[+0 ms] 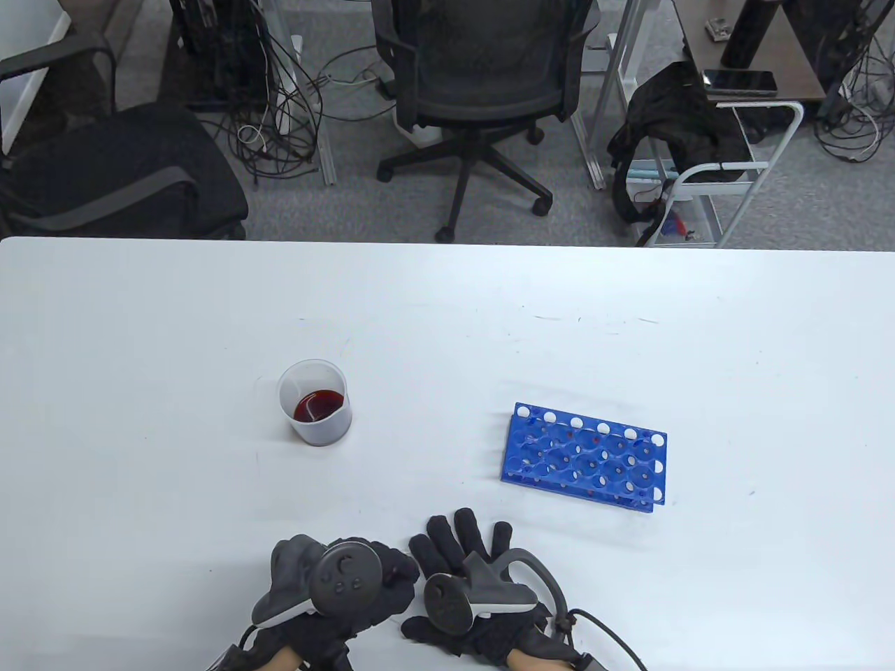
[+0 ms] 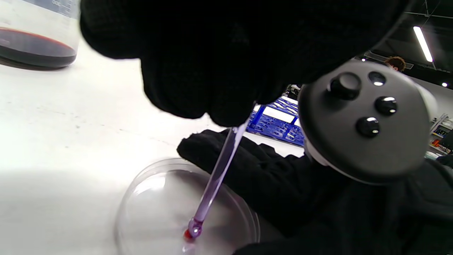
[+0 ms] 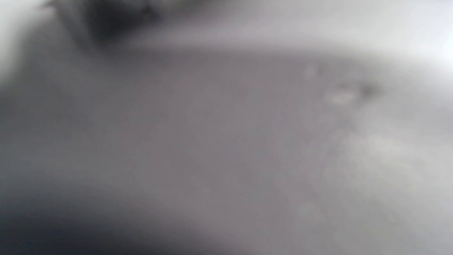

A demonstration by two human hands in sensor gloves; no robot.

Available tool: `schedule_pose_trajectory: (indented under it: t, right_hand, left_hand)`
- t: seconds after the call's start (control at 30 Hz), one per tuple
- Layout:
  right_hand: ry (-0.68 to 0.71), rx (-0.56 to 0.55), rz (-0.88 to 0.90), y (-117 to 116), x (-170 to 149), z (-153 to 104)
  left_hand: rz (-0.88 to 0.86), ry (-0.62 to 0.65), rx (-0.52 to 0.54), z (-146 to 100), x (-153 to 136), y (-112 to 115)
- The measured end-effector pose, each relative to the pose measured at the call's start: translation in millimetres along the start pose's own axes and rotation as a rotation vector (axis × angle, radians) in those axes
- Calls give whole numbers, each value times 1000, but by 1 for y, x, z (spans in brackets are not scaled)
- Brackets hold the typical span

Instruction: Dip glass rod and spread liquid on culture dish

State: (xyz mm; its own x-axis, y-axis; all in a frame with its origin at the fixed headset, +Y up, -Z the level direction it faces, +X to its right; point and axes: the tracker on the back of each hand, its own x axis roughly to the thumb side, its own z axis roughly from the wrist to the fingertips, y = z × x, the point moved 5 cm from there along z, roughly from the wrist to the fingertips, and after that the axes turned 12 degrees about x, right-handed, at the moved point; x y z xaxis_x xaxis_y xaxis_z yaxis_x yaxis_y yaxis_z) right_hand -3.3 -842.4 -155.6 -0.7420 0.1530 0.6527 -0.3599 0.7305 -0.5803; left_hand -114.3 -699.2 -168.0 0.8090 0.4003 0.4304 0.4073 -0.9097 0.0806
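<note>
In the left wrist view my left hand point(image 2: 226, 71) grips a glass rod point(image 2: 216, 177) pointing down. Its rounded tip, with a red drop on it, touches the inside of a clear culture dish point(image 2: 148, 198) on the white table. My right hand point(image 2: 269, 177) lies beside the dish at its right rim, fingers stretched out flat. In the table view both hands sit close together at the front edge, the left hand point(image 1: 342, 580) and the right hand point(image 1: 465, 566), and they hide the dish and rod. A clear beaker point(image 1: 314, 402) with dark red liquid stands behind them to the left.
A blue test tube rack point(image 1: 584, 456) lies on the table to the right of the hands. The right wrist view is a grey blur. Office chairs and cables are beyond the table's far edge.
</note>
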Motion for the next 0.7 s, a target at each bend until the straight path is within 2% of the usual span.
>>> schedule_pose_trajectory:
  t: [0.37, 0.7]
  right_hand:
    - [0, 0, 0, 0, 0, 0]
    - [0, 0, 0, 0, 0, 0]
  left_hand:
    - [55, -9, 82, -1, 3, -2]
    - [99, -32, 50, -1, -1, -6]
